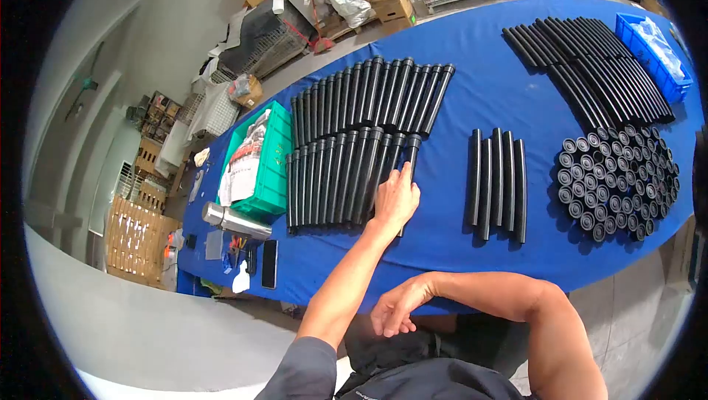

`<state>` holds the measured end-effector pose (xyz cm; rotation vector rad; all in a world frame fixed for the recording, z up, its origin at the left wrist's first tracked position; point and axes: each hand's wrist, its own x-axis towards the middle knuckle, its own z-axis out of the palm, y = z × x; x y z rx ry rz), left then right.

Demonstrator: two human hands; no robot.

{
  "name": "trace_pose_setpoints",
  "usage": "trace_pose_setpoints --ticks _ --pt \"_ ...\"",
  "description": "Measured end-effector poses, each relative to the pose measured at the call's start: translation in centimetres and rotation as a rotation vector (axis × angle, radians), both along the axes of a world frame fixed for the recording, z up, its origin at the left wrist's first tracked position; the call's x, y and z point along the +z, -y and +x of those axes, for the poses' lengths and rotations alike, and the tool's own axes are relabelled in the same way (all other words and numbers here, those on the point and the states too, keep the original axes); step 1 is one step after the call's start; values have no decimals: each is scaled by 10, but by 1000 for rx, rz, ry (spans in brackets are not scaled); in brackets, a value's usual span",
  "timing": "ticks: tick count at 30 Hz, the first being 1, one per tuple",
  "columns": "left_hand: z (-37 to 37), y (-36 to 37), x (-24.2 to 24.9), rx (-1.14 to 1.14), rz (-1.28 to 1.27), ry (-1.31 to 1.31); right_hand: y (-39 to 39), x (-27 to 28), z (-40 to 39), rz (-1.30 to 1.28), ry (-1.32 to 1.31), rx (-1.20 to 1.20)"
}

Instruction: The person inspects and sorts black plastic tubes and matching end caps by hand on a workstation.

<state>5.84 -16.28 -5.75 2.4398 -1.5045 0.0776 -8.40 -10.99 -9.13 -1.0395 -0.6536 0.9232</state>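
My left hand (397, 195) reaches over the blue-covered table, fingers closed round a black tube with a wider capped end (414, 143) at the right end of the nearer row. The hand hides the middle of this tube. To its left lie several more capped black tubes (318, 182), side by side, with a second row (361, 94) beyond them. My right hand (402, 305) hangs by the table's near edge, fingers loosely bent and apart, holding nothing.
Several plain black tubes (498, 186) lie right of my left hand. Round black caps (612, 186) stand clustered farther right, below stacked tubes (582, 68) and a blue bin (682, 88). At left are a green crate (273, 171), a metal flask (236, 221) and a phone (270, 264).
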Motion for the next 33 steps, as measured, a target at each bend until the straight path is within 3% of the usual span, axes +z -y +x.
trace_pose_setpoints --ticks 14,17,20,23,28,33 --pt "1 7 15 31 178 115 -5 -3 0 10 -11 -78" --pt "18 -1 2 -218 -7 252 -4 -3 0 1 -21 -95" --pt "33 -2 -26 -255 -83 354 -5 -4 1 9 -34 -91" --pt "35 1 -36 -230 -97 225 -5 -6 0 14 -31 -103" --pt "42 14 -10 -274 -189 182 -1 -3 1 14 -17 -121" --pt "88 85 6 -251 -132 204 -2 -9 3 44 -45 -88"
